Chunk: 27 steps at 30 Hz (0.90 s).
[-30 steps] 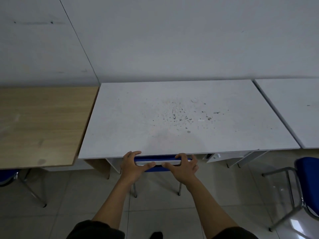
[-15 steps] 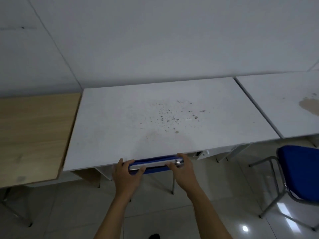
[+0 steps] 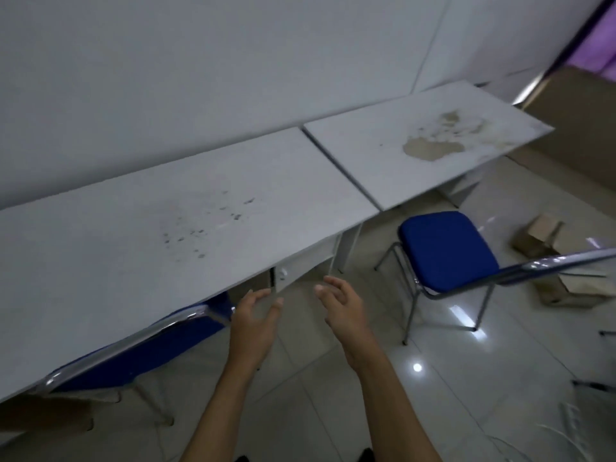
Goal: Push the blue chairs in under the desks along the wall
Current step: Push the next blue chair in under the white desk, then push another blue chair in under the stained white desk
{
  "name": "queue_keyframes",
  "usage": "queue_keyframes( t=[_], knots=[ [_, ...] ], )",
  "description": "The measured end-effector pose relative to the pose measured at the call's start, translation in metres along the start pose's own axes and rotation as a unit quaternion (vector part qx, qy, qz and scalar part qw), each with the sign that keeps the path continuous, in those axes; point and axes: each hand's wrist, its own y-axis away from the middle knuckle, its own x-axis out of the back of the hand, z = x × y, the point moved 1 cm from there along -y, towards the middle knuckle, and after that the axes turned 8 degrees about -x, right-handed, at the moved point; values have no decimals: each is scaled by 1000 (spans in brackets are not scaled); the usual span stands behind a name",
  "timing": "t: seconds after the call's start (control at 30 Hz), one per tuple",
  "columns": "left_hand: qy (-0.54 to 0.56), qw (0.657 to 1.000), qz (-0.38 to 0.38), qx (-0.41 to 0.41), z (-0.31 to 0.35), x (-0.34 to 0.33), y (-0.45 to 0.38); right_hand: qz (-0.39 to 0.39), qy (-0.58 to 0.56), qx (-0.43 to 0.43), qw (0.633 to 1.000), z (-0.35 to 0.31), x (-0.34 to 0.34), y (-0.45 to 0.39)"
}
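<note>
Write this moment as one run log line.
left hand: open, empty | right hand: open, empty | tucked chair: under desk | second chair: still out

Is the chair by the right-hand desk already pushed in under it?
No. The blue chair stands out on the floor, its whole seat clear of the stained desk edge.

Both hands [image 3: 293,316] off chair backrest [image 3: 140,348] (fingers spread); view swung right.
</note>
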Motion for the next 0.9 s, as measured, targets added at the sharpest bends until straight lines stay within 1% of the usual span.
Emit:
queue_keyframes(
  t=[0.03, 0.1, 0.17, 0.27, 0.37, 0.47, 0.53, 0.63, 0.67, 0.8, 0.87, 0.9],
  knots=[
    [-3, 1000, -18, -17, 13, -26, 1, 11, -8, 3, 1000, -6, 29, -1],
    [-2, 999, -47, -26, 31, -65, 5, 16, -10, 3, 1000, -15, 71, -2],
    [7, 996, -75, -40, 50, -123, 20, 31, -19, 11, 999, -22, 134, -1],
    [26, 991, -124, -43, 70, -209, 48, 76, -31, 24, 996, -35, 222, 6],
    [25, 973, -219, -66, 101, -309, 80, 147, -63, 33, 987, -46, 317, 18],
    [29, 947, -303, -97, 135, -389, 97, 197, -111, 47, 973, -53, 387, 26],
    [29, 934, -341, -103, 154, -435, 101, 223, -127, 60, 965, -56, 425, 26],
    [21, 925, -360, -120, 169, -504, 96, 240, -126, 63, 961, -60, 477, 17],
    [15, 925, -362, -116, 168, -518, 95, 238, -115, 54, 963, -59, 486, 16],
    [0, 923, -363, -129, 188, -607, 77, 230, -70, 29, 970, -79, 553, -20],
    [-9, 932, -336, -137, 199, -649, 61, 223, -39, 14, 974, -94, 588, -46],
    [-41, 939, -313, -139, 203, -666, 53, 218, -21, 2, 976, -102, 604, -58]
  ],
)
